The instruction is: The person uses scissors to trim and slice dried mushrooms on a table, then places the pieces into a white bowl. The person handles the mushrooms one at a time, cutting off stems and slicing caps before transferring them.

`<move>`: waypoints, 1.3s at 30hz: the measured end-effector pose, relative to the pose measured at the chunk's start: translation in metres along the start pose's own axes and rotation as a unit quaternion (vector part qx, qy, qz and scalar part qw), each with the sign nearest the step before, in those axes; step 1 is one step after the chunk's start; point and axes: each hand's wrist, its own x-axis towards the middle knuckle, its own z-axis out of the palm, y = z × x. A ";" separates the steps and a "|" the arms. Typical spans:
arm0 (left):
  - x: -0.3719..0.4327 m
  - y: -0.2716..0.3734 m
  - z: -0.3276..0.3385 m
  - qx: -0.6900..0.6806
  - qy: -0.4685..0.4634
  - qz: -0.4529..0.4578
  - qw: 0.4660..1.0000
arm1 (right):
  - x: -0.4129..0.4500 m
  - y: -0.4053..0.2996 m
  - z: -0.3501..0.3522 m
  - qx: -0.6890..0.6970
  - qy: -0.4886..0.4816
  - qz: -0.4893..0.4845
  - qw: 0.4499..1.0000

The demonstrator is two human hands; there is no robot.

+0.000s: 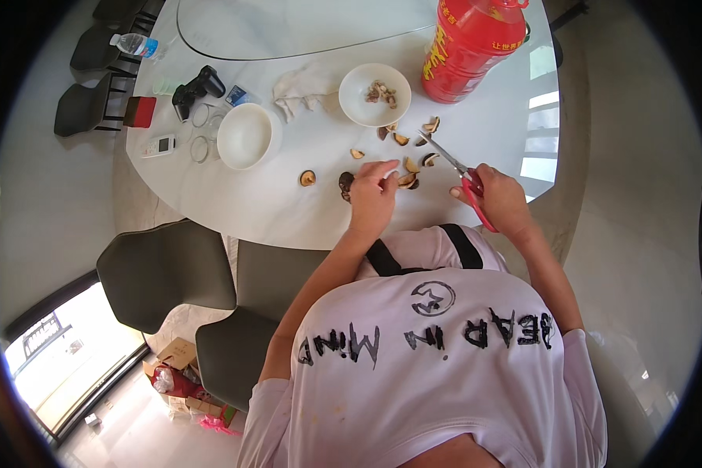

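My right hand (pixel 503 199) grips scissors (pixel 456 164) with red handles. Their metal blades lie close together and point up-left, the tips by a dark-edged mushroom piece (pixel 422 139). Over the table, my left hand (pixel 375 196) is bent with thumb and forefinger apart, and I see nothing between them. Dark mushroom caps (pixel 346 186) lie against its left side, partly covered by it. Just right of its fingertips are cut mushroom pieces (pixel 408 179). One round mushroom (pixel 308 178) sits farther left. Beyond the pieces, a white bowl (pixel 351 105) contains small brownish bits (pixel 381 93).
Another white bowl (pixel 244 136) stands left, beside clear glasses (pixel 200 149), a black game controller (pixel 199 92) and a white remote (pixel 159 146). A whitish cloth (pixel 304 88) lies behind. A large red bottle (pixel 471 52) rises at back right. Chairs (pixel 169 269) line the table's left.
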 end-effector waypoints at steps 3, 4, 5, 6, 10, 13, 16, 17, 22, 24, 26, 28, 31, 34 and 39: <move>0.007 0.001 -0.035 0.109 0.040 -0.012 0.993 | -0.005 -0.001 -0.007 0.003 -0.011 0.013 1.000; 0.008 -0.007 -0.047 0.166 0.036 0.014 0.985 | -0.007 0.000 -0.008 0.005 -0.012 0.011 1.000; 0.007 -0.017 -0.060 0.223 0.032 0.040 0.973 | -0.008 0.001 -0.008 0.008 -0.012 0.009 1.000; 0.005 -0.022 -0.069 0.280 0.032 0.063 0.958 | -0.008 0.000 -0.007 0.008 -0.021 0.008 1.000; 0.001 -0.026 -0.077 0.308 -0.022 0.064 0.949 | -0.007 -0.002 0.000 0.011 -0.041 -0.004 0.999; 0.006 -0.028 -0.073 0.260 -0.025 0.021 0.965 | -0.006 -0.008 0.001 0.020 -0.049 -0.018 0.998; 0.009 -0.045 -0.073 0.200 0.008 0.017 0.980 | -0.005 -0.016 -0.003 0.028 -0.059 -0.037 0.997; 0.010 -0.050 -0.075 0.189 0.020 0.016 0.982 | -0.004 -0.017 -0.004 0.030 -0.063 -0.044 0.997; 0.010 -0.039 -0.073 -0.006 0.066 -0.088 0.994 | -0.004 -0.020 -0.002 0.058 -0.078 -0.080 0.992; 0.009 -0.015 -0.067 -0.137 0.058 -0.144 0.978 | -0.003 -0.022 -0.002 0.069 -0.079 -0.097 0.990; 0.009 0.010 -0.063 -0.298 0.012 -0.210 0.931 | -0.003 -0.025 -0.002 0.076 -0.075 -0.113 0.988; 0.006 0.024 -0.059 -0.387 -0.015 -0.248 0.888 | -0.001 -0.028 -0.001 0.079 -0.083 -0.115 0.987; 0.003 0.031 -0.050 -0.403 -0.029 -0.256 0.878 | 0.002 -0.033 -0.005 0.072 -0.110 -0.114 0.985; 0.001 0.034 -0.041 -0.372 -0.038 -0.236 0.897 | 0.002 -0.030 -0.003 0.079 -0.100 -0.132 0.983; -0.002 0.038 -0.029 -0.309 -0.023 -0.202 0.929 | 0.003 -0.029 -0.001 0.114 -0.130 -0.133 0.976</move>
